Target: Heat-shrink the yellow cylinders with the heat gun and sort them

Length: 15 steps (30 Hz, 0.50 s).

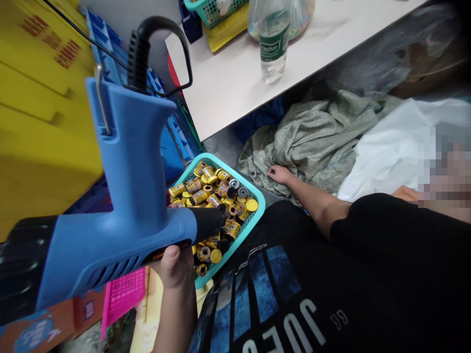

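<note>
A blue heat gun (136,166) with a black nozzle fills the left side, its handle and cord pointing up. Around its barrel, close to the nozzle, wraps my left hand (172,264); the thumb shows and most fingers are hidden behind the gun. The nozzle lies over a turquoise basket (253,215) full of small yellow printed canisters (198,197), some with yellow or black ends. My right hand (280,174) rests beside or on a grey woven sack (305,132), with its fingers curled and nothing visible in them.
A white table (228,88) carries a water bottle (274,54), a clear bag and another turquoise basket (209,12). Yellow bins (44,122) and blue crates stand at left. Below are a pink basket (123,296) and an orange box (47,318). White sheeting (386,147) lies at right.
</note>
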Available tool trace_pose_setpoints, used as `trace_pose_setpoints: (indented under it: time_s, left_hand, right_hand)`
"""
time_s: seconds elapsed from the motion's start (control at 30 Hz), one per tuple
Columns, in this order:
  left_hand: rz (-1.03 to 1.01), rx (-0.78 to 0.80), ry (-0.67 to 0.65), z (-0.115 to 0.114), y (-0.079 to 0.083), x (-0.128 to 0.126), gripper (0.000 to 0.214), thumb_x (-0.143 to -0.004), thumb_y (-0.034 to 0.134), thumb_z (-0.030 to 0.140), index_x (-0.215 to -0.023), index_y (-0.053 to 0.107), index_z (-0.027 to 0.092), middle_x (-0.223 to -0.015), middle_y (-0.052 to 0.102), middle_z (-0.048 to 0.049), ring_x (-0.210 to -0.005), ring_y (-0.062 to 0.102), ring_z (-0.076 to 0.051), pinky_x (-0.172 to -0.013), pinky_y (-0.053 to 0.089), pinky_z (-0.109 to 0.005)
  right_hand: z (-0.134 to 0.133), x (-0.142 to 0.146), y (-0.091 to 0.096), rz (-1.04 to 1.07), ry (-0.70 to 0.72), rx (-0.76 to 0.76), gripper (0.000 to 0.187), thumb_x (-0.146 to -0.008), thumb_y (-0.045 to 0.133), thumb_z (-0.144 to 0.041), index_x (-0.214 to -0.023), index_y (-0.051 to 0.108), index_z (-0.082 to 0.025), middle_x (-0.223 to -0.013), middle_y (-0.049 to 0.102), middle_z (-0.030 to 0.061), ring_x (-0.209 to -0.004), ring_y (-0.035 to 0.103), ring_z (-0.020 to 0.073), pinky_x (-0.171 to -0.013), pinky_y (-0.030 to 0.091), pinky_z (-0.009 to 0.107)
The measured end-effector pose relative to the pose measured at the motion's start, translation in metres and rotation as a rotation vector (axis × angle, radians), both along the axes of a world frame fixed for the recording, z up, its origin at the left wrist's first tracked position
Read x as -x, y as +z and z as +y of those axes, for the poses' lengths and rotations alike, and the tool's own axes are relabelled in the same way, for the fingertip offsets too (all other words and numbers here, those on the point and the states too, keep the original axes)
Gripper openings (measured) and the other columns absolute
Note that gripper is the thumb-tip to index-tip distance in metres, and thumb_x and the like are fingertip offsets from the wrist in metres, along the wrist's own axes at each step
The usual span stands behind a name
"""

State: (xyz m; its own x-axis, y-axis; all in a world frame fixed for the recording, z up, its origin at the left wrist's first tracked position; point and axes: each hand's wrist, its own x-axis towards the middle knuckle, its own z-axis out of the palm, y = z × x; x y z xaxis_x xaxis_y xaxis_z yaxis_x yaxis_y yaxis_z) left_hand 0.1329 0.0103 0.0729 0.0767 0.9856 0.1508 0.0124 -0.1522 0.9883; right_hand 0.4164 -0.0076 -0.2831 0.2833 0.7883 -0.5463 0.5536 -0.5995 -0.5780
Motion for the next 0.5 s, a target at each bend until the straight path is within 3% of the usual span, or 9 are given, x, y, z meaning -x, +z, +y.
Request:
trace_pose_setpoints:
  time_s: [0.3, 0.4, 0.5]
  left_hand:
    - [0.115, 0.121, -0.013, -0.001, 0.003, 0.018, 0.091, -0.040, 0.094, 0.050, -0.123, 0.063, 0.030, -0.123, 0.069, -0.0058, -0.117, 0.063, -0.034, -0.103, 0.051, -0.049]
    - [0.094, 0.151, 0.007, 0.001, 0.007, 0.027, 0.083, -0.041, 0.092, 0.052, -0.116, 0.065, 0.029, -0.119, 0.070, -0.0056, -0.117, 0.063, -0.035, -0.104, 0.050, -0.050]
    - [0.069, 0.173, 0.044, 0.005, 0.014, 0.035, 0.069, -0.041, 0.091, 0.050, -0.102, 0.070, 0.025, -0.111, 0.072, -0.0054, -0.122, 0.059, -0.035, -0.111, 0.045, -0.049]
  right_hand:
    - [0.001, 0.002, 0.016, 0.101, -0.142, -0.004, 0.025, -0.095, 0.062, -0.031, -0.106, 0.064, -0.009, -0.110, 0.062, 0.0081, -0.107, 0.059, 0.0159, -0.102, 0.050, 0.039]
    - [0.010, 0.000, 0.037, 0.124, -0.287, -0.063, 0.020, -0.096, 0.059, -0.027, -0.102, 0.064, -0.008, -0.104, 0.064, 0.0078, -0.102, 0.061, 0.0149, -0.101, 0.050, 0.038]
    - [0.028, -0.001, 0.075, 0.093, -0.473, -0.235, 0.024, -0.102, 0.044, -0.023, -0.107, 0.061, -0.007, -0.111, 0.063, 0.0112, -0.106, 0.060, 0.0152, -0.104, 0.047, 0.034]
